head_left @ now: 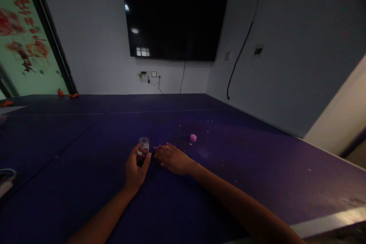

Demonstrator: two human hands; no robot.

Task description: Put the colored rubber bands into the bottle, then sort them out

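My left hand [135, 171] is closed around a small clear jar [144, 144] with an open mouth, held upright above the blue-purple table [183, 202]. A pale patch shows on the jar's side; what is inside is too dark to make out. Just right of the jar, my right hand [173, 159] lies palm down with its fingers stretched over some small thin things on the tabletop. A pink tip [156, 147] and bits of yellow show by the fingers; the rest is covered by the hand. Beyond the right hand sits a small pink cap-like piece [193, 137].
Small white specks are scattered on the table to the right. Orange objects [60, 92] stand at the far left edge. A white looped item [7, 181] is at the left. A black television [174, 21] hangs on the wall, and a dark cable [243, 47] dangles at the right.
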